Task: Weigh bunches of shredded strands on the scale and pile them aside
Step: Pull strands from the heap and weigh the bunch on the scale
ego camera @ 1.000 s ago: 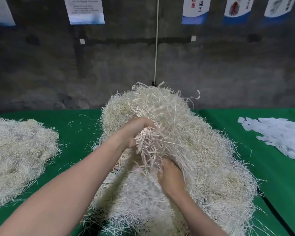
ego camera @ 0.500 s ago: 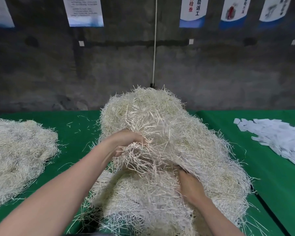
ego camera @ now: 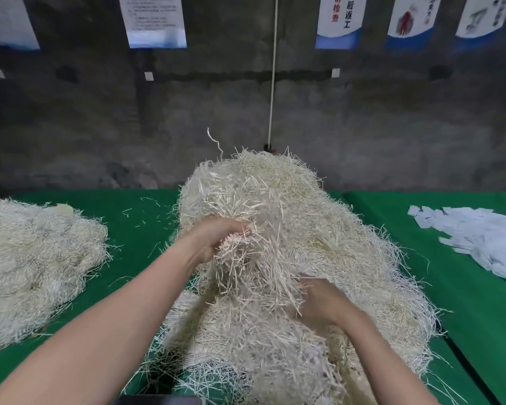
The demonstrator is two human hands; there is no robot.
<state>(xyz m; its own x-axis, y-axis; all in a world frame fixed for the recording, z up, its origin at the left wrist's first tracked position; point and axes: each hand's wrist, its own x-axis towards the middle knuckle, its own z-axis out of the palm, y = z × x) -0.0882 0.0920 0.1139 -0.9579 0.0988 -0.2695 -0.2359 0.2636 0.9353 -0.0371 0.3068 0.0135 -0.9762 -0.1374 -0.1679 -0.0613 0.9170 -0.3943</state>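
The step in hand looks like pulling one bunch free of the main heap of shredded strands (ego camera: 319, 229), which fills the centre of the frame on the green table (ego camera: 146, 217). The left hand (ego camera: 216, 238) sits at the heap's left flank with its fingers curled round a bunch (ego camera: 234, 258) of pale strands that bristle out below its palm. The right hand (ego camera: 322, 299) lies lower and to the right, back upward, its fingertips buried in the strands, so I cannot tell whether it grips them or only holds the heap down.

A second, flatter pile (ego camera: 35, 258) of the same strands lies at the left of the frame, well apart from the heap; it is probably where weighed bunches go. White paper slips (ego camera: 485, 244) lie at the right. No scale shows plainly; a dark edge (ego camera: 158, 400) at the bottom centre is too cut off to name.

The strands tangle, so the next move calls for drawing the bunch away while the heap is held back, then carrying it to the scale.
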